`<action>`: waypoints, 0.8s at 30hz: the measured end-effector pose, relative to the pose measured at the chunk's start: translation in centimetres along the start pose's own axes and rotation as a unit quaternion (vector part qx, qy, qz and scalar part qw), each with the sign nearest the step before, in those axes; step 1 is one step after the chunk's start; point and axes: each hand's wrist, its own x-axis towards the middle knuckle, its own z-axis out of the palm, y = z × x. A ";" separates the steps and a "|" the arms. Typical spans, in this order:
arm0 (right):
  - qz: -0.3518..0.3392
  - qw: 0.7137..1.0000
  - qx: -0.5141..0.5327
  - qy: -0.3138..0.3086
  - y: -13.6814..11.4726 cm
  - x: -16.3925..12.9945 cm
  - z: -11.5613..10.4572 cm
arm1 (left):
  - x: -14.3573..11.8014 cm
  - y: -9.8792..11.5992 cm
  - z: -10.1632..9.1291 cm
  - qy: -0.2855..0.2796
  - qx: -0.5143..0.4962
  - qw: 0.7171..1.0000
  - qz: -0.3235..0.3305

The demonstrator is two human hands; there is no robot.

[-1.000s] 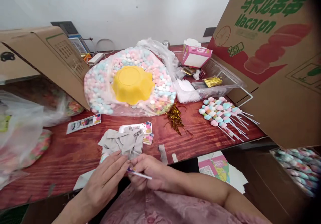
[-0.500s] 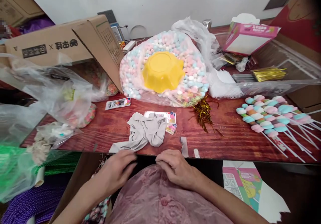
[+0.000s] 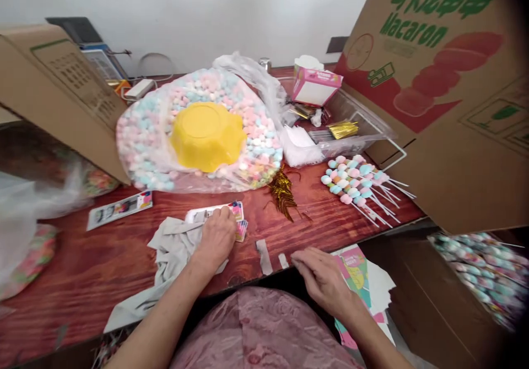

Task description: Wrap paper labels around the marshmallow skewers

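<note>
My left hand [image 3: 218, 235] rests on the crumpled light-grey cloth [image 3: 176, 245] near the table's front edge. Its fingers are curled down over the cloth's right side, and the fingertips are hidden. Just past them lies a small pile of printed cards [image 3: 238, 223], partly covered by the hand. My right hand [image 3: 322, 275] hovers at the table edge with its fingers bent together and the thumb close under them; nothing shows in it. Beside it, two strips of tape [image 3: 264, 256] stick to the wood.
Behind sits a big bag of pastel marshmallows [image 3: 144, 143] with an upturned yellow bowl [image 3: 209, 137] on it. Marshmallow skewers [image 3: 351, 182] lie at right, before a clear plastic bin [image 3: 363, 132]. Cardboard boxes [image 3: 413, 176] flank the table [image 3: 99, 264]. Gold tinsel [image 3: 283, 193] lies mid-table.
My view has swung to the right. My left hand has moved forward from the table edge onto the cloth beside the cards. My right hand remains near the edge.
</note>
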 end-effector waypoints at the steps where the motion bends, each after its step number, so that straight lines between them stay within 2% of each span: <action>1: 0.007 0.999 -0.029 0.029 1.0 -0.1 -0.6 | -0.1 -0.2 0.2 0.004 0.000 1.000 0.002; 3: 0.016 0.991 -0.097 0.092 3.1 -0.3 -2.1 | -0.1 -0.6 0.3 0.007 -0.004 1.000 0.008; 5: 0.048 0.970 -0.183 0.152 5.4 -0.3 -4.0 | -0.1 -0.9 0.1 0.000 -0.003 1.000 0.006; 8: 0.104 0.920 -0.316 0.207 8.8 0.0 -7.1 | 0.2 -1.2 -0.2 -0.018 0.005 1.000 0.006; 10: 0.134 0.887 -0.385 0.217 10.6 0.6 -8.9 | 0.3 -1.3 -0.4 -0.021 0.006 1.000 0.020; 12: 0.147 0.870 -0.426 0.201 12.0 1.7 -10.3 | 0.4 -1.3 -0.4 -0.016 0.002 0.999 0.033; 14: 0.163 0.868 -0.442 0.161 13.0 3.3 -11.3 | 0.4 -1.3 -0.2 -0.007 -0.006 0.999 0.033; 19: 0.278 0.859 -0.424 0.065 16.1 7.4 -14.1 | 0.5 -1.8 0.7 0.045 -0.028 0.998 0.028; 22: 0.321 0.856 -0.403 0.034 18.0 8.8 -15.5 | 0.5 -2.4 1.3 0.068 -0.043 0.997 0.020; 24: 0.330 0.861 -0.386 0.028 18.5 9.0 -15.7 | 0.3 -2.7 1.5 0.070 -0.055 0.996 0.009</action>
